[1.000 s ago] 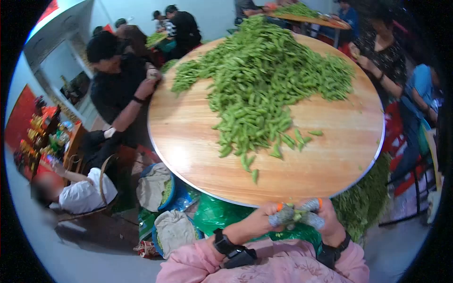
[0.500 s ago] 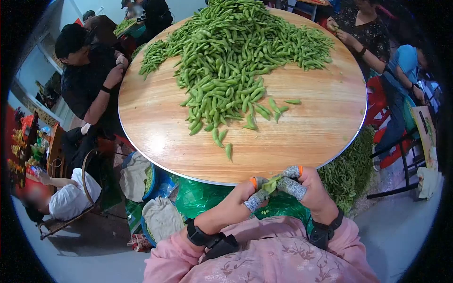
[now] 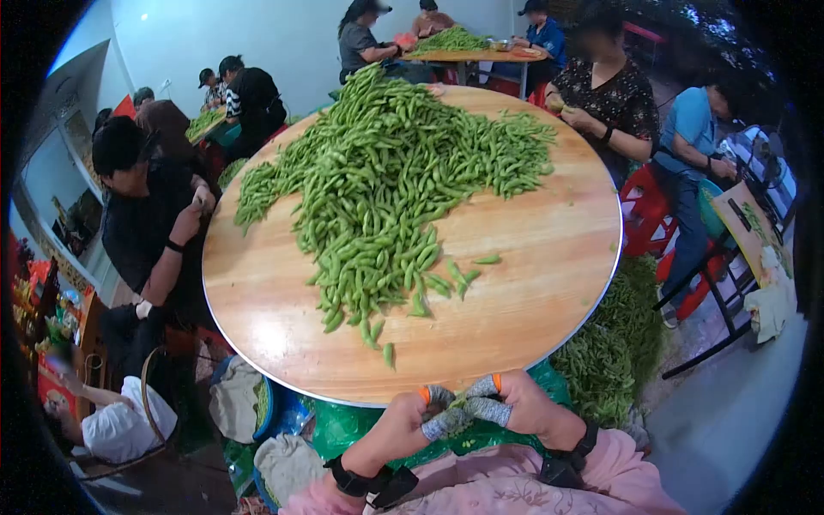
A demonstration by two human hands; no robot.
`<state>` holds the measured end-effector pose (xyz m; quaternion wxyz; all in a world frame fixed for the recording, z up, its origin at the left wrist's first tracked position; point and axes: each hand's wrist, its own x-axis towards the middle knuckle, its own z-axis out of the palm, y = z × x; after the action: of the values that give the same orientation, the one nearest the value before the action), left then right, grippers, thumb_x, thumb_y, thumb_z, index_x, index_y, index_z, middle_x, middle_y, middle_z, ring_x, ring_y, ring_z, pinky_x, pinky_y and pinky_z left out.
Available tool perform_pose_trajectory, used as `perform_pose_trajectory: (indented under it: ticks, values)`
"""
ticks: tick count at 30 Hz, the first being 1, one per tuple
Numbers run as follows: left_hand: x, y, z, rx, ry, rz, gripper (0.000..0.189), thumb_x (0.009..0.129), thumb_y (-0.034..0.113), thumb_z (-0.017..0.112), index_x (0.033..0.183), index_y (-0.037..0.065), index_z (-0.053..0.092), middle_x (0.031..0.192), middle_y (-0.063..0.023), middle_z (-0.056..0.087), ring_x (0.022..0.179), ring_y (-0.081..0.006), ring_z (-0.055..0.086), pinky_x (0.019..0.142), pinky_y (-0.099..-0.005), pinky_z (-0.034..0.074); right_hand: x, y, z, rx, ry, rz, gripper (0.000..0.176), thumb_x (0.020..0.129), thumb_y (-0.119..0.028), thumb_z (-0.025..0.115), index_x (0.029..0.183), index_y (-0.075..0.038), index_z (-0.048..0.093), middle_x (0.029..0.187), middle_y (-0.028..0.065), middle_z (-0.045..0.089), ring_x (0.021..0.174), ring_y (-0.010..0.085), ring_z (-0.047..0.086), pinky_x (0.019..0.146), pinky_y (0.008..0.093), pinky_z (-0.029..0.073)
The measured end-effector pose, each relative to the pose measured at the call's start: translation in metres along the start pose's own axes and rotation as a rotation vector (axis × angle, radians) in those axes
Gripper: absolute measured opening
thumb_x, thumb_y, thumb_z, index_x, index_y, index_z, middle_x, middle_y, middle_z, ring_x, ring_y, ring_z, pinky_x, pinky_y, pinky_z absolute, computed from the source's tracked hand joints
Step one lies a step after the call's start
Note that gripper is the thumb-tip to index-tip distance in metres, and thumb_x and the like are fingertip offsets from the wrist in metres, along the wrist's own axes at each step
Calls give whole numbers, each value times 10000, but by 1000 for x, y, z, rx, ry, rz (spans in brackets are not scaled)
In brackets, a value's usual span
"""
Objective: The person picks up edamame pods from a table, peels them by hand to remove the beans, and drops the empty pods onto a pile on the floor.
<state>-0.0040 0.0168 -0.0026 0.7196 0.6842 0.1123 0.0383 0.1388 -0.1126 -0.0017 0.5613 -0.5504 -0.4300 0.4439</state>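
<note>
- Two bare hands are counted, left hand (image 3: 402,432) and right hand (image 3: 534,407), held together just beyond the near table edge; grey knitted finger sleeves (image 3: 439,426) are worn on both.
- Two orange bands (image 3: 497,383) and two black wrist straps (image 3: 566,469) are counted.
- One round, pale wooden table (image 3: 532,318) with a metallic rim is noted; one large heap of green bean pods (image 3: 386,163) is borne on it, too many pods to be counted.
- One single pod (image 3: 389,354) is seen nearest the close edge, apart from the heap.
- One second green heap (image 3: 614,352) is seen on the floor at right; two grey cloths (image 3: 287,466) are seen at lower left.
- Grip: the fingers of both hands are closed, and one small green pod (image 3: 460,401) is pinched between their sleeved tips.
- Pod appearance: dull green, mostly covered by the fingers; its full shape cannot be told. The heaped pods are seen as brighter green, plump and slightly curved.
</note>
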Motion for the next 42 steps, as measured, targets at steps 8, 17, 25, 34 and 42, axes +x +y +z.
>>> perform_pose_trajectory:
  ticks: [8, 17, 25, 34, 42]
  values:
    - [2, -6, 11, 618, 73, 66, 229, 659, 68, 568, 884, 27, 565, 711, -101, 575, 653, -172, 574, 611, -261, 445, -18, 2, -19, -274, 135, -142, 134, 760, -69, 555, 882, -30, 596, 764, 51, 612, 685, 111, 546, 624, 274, 437]
    - [-3, -30, 10, 1069, -92, 330, 227, 576, 130, 614, 797, 78, 597, 752, -129, 569, 688, -293, 555, 574, -367, 450, -75, -126, -65, -1146, 407, -114, 281, 634, -135, 614, 888, -20, 585, 674, 130, 567, 610, 321, 554, 561, 383, 446]
    - [-20, -24, 9, 923, 50, 369, 170, 627, 128, 646, 771, 46, 607, 726, -124, 561, 639, -287, 558, 556, -334, 456, -79, -208, 4, -1260, 317, -524, 113, 639, -218, 620, 675, -111, 613, 613, 22, 482, 553, 155, 480, 493, 263, 352]
    - [-1, 18, -31, 902, 658, 157, 165, 735, 163, 626, 751, 3, 593, 590, -117, 575, 519, -240, 568, 482, -298, 438, -83, -229, 25, -1319, 490, -661, 138, 618, -245, 652, 629, -121, 592, 581, 16, 465, 485, 146, 458, 417, 253, 323]
    - [33, 3, -66, 1351, 467, -97, 264, 713, 298, 588, 750, 37, 584, 671, -167, 595, 638, -319, 587, 564, -397, 462, -33, -152, -10, -1062, 84, -493, 357, 680, -98, 589, 1027, -24, 549, 668, 104, 543, 602, 282, 543, 547, 352, 440]
